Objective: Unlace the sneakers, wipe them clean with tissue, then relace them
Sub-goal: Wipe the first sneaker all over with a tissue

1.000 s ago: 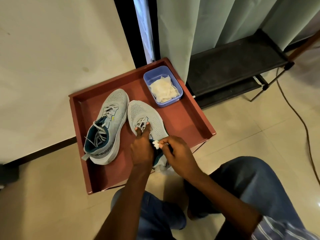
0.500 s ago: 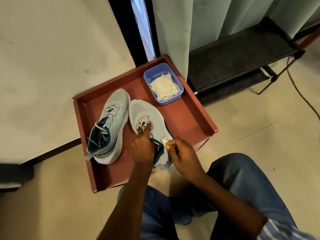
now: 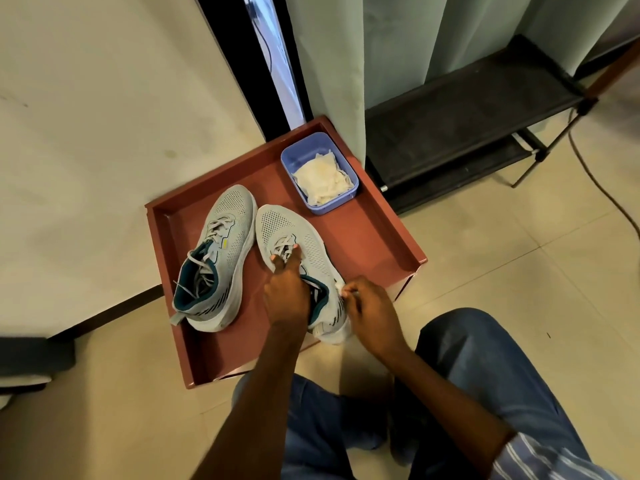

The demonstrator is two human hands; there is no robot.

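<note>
Two sneakers sit side by side on the red tray in the head view, toes pointing to about 12 o'clock. The left sneaker lies alone at the tray's 9 o'clock side, laces loose and trailing over its teal collar. The right sneaker is at centre, and the left hand is pressed down on it, fingers spread across the laces and holding the shoe steady. At 3 o'clock of that shoe's heel, the right hand is pinched shut on a small wad of white tissue, and the wad touches the shoe's outer side near the collar. Up at the tray's 1 o'clock corner stands a blue tub with more crumpled tissue inside. Blue-jeaned knees fill the lower frame; a black shoe rack stands at 2 o'clock beyond the tray.
</note>
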